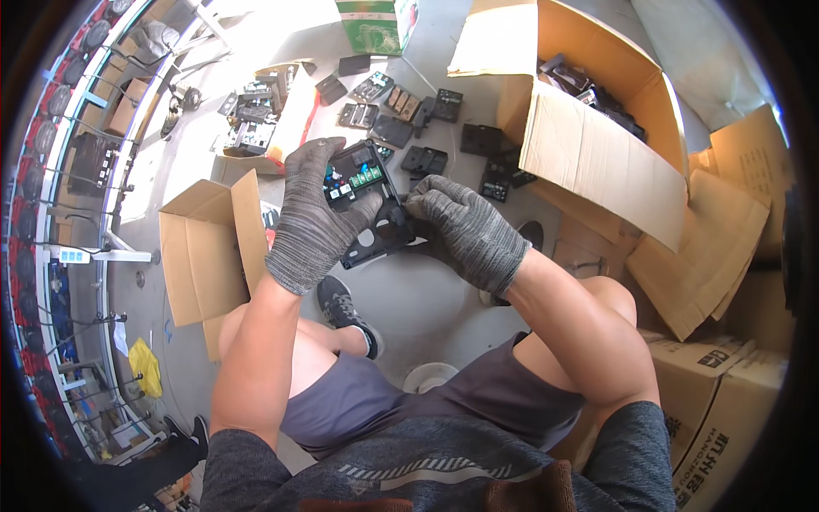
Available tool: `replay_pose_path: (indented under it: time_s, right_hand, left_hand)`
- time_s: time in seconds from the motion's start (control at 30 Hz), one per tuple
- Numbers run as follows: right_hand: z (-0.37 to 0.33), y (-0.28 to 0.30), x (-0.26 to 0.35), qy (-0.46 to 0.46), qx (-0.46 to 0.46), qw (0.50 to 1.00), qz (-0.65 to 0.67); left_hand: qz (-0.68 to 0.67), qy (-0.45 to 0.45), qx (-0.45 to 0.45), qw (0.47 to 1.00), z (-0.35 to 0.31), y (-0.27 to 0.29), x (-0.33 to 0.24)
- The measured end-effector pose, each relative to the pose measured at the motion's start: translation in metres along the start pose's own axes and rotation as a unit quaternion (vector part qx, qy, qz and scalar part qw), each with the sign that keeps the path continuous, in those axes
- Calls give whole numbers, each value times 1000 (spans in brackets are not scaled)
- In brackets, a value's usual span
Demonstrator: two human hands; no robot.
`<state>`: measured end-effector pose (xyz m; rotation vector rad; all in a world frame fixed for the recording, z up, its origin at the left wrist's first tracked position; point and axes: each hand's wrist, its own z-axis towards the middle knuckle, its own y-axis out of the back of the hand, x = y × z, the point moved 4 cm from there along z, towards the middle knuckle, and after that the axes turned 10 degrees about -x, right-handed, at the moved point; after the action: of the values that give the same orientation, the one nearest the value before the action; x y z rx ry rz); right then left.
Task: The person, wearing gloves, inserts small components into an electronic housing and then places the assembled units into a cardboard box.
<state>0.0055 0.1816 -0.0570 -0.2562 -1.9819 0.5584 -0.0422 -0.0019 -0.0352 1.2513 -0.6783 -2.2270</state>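
Note:
My left hand (309, 218), in a grey knit glove, grips an open black plastic device housing (380, 241) by its left side, with the thumb laid across its inside. A green circuit board with terminals (367, 177) shows in the housing's upper half; round cut-outs show in the lower half. My right hand (478, 235), gloved the same way, has its fingers curled and pressed together against the housing's right edge. Whatever is between those fingertips is hidden. Beyond my hands, several similar black housings (424, 160) lie on the grey floor.
A large open carton (597, 154) at the far right contains dark parts. At the far left, a smaller box (294, 115) is filled with circuit parts. Nearer stands an open carton (200, 247). A green box (375, 26) is at the back, sealed cartons (699, 375) at right, a rack (128, 255) at left.

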Motion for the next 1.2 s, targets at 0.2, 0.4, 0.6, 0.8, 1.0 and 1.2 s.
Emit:
replay_pose_path:
  time_s: [0.2,0.4,0.6,0.8,1.0,1.2]
  right_hand:
    - [-7,-4,6,0,-12,1000,-20]
    - [-10,17,45,90,-89,992,-5]
    - [-17,8,56,53,-93,993,-40]
    - [-17,0,54,218,-58,958,-177]
    - [-18,-7,53,326,-41,888,-323]
    - [-19,-8,48,418,-54,836,-351]
  left_hand:
    - [-64,91,22,994,-8,-11,14]
    - [-295,238,50,924,-7,-5,-4]
    - [-345,233,24,909,-1,9,-4]
    - [-313,201,16,928,2,11,-13]
    - [-301,170,16,938,0,10,-15]
    - [-309,184,17,933,-3,8,-25]
